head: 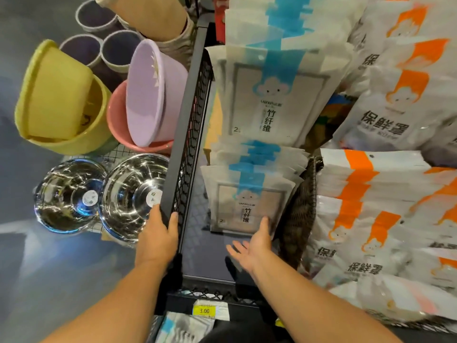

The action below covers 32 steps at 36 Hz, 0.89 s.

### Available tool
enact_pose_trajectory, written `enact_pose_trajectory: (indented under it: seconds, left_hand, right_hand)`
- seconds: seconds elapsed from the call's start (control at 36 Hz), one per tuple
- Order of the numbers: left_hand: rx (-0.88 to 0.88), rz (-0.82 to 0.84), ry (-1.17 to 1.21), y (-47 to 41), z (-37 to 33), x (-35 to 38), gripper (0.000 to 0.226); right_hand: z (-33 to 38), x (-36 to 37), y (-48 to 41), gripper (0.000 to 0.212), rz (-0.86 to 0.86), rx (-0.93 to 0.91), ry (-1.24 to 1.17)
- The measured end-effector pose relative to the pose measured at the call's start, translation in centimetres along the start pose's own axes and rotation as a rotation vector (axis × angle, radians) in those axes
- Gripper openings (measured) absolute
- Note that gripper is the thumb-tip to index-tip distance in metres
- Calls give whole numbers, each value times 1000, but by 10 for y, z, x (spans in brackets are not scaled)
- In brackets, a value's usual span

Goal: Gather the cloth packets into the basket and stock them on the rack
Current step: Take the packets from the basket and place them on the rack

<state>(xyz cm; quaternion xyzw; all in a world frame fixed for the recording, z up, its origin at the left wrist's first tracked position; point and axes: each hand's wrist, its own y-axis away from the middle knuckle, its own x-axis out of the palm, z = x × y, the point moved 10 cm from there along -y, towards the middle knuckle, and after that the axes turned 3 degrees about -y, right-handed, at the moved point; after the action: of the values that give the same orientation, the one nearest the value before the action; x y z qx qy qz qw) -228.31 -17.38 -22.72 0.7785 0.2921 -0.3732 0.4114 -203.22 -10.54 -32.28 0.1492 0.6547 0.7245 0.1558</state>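
Note:
White cloth packets with a blue stripe stand in two stacks inside the black mesh rack (184,134): a near stack (249,194) and a far stack (274,95). My left hand (158,233) grips the rack's left side rail, thumb over its inner edge. With straight fingers and palm turned up, my right hand (254,243) touches the lower right corner of the near stack's front packet. A dark woven basket (301,209) stands to the right of that stack, partly hidden. More blue-striped packets (183,328) lie on a lower shelf.
Orange-striped white packets (376,214) fill the shelf on the right. Left of the rack sit two steel bowls (123,194), yellow (61,100), pink and lilac (153,92) plastic basins and grey tubs. A yellow price tag (210,311) reads 3.00 on the rack's front edge.

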Motion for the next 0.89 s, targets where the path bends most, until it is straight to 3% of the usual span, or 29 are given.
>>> enact_pose_trajectory:
  seconds: [0.08, 0.19, 0.28, 0.56, 0.75, 0.89]
  left_hand:
    - [-4, 13, -8, 0, -1, 1, 42]
    - [-12, 19, -10, 2, -2, 1, 55]
    - [-9, 22, -12, 1, -1, 1, 55]
    - [-7, 23, 16, 0, 0, 1, 50]
    - [2, 9, 38, -2, 1, 1, 47]
    - [8, -6, 36, 1, 2, 0, 40]
  right_hand:
    - [-7, 25, 7, 107, 200, 57, -203]
    - [25, 44, 7, 113, 286, 21, -455]
    - [37, 40, 12, 117, 280, -9, -454]
    - [47, 46, 1, 86, 280, -97, -459]
    - [10, 9, -12, 72, 153, -75, -130]
    - [12, 5, 4, 50, 174, -126, 295]
